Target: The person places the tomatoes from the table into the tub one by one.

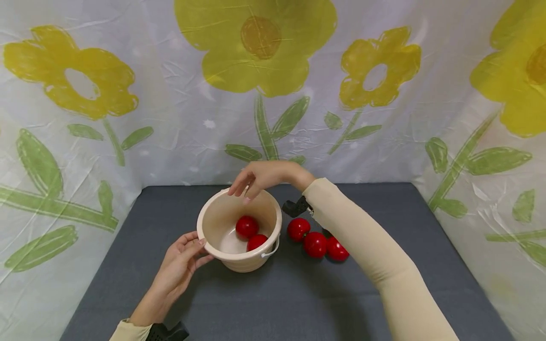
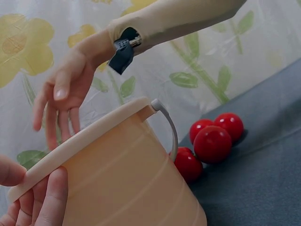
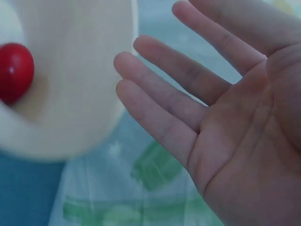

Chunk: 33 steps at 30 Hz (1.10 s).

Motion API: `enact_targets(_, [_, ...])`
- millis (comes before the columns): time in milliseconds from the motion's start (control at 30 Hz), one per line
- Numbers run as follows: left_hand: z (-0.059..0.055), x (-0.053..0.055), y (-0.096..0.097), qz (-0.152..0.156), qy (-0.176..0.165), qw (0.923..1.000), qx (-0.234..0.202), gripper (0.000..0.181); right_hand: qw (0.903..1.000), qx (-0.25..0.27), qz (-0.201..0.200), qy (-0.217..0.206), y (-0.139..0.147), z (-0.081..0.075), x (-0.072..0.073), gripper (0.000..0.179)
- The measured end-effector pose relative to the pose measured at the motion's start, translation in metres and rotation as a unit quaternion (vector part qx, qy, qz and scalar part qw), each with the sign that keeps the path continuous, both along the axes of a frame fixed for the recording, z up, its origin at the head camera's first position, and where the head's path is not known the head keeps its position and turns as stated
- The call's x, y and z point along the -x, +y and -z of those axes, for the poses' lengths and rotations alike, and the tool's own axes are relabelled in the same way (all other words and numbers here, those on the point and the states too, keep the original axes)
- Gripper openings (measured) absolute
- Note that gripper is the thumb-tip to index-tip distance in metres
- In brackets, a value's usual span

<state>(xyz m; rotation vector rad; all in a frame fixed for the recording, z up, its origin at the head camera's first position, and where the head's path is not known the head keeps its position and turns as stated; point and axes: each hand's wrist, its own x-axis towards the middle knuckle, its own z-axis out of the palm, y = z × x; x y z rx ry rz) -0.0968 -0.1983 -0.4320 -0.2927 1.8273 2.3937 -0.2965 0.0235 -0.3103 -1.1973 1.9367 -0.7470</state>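
A cream plastic bucket (image 1: 244,265) with a pale handle (image 1: 271,250) stands tilted slightly on the table. Two glossy round red things (image 1: 247,228), like tomatoes or apples, lie inside it; their exact kind is unclear. My left hand (image 1: 181,260) pinches the bucket's rim on the left, thumb on top and fingers beneath, as the left wrist view shows. Above the far rim hovers my right hand (image 1: 268,176), holding nothing, its fingers spread and relaxed in the right wrist view. Several more red round things (image 2: 213,144) sit right of the bucket, partly behind my right forearm in the head view.
A dark grey cloth (image 1: 298,303) covers the table. White curtains with yellow flowers (image 1: 260,38) close off the back and both sides. Each wrist carries a small black camera mount (image 1: 297,207).
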Motion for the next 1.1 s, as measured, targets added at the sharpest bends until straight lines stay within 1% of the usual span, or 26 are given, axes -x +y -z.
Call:
enact_targets(67, [0.0,0.0,0.0,0.001,0.001,1.0,0.001,0.034,0.9999,0.006,0.012,0.004,0.013,-0.003,0.003,0.045])
enact_targets(167, [0.001,0.0,0.0,0.004,0.003,1.0,0.002,0.034,0.9991,0.015,0.037,-0.012,0.035,-0.007,0.008,0.048])
enact_targets(267, [0.001,0.001,0.0,0.005,0.004,1.0,0.002,0.034,0.9971,0.018,0.07,-0.025,0.058,-0.008,0.012,0.052])
enact_targets(333, [0.001,0.001,0.001,0.005,0.003,1.0,0.002,0.034,0.9955,0.01,0.091,-0.024,0.072,-0.009,0.013,0.054])
enact_targets(467, [0.001,0.001,0.001,0.0,0.003,1.0,-0.002,0.032,0.9913,-0.007,0.129,-0.023,0.098,-0.002,0.016,0.055])
enact_targets(567, [0.001,0.0,0.001,-0.004,0.006,0.9999,-0.007,0.03,0.9888,-0.013,0.147,-0.024,0.112,0.013,0.018,0.055])
enact_targets(700, [0.001,0.0,0.001,-0.009,0.007,0.9999,-0.01,0.028,0.9873,-0.017,0.157,-0.023,0.122,0.04,0.019,0.054])
enact_targets(900, [0.002,0.001,0.001,-0.01,0.003,0.9999,-0.009,0.029,0.9877,-0.031,0.151,-0.023,0.128,0.079,0.017,0.052])
enact_targets(1000, [0.002,0.001,0.001,-0.011,0.005,0.9999,-0.009,0.029,0.9872,-0.039,0.15,-0.035,0.128,0.095,0.016,0.053])
enact_targets(1100, [0.003,0.0,0.001,-0.011,0.008,0.9999,-0.01,0.028,0.9858,-0.052,0.153,-0.047,0.127,0.105,0.014,0.054])
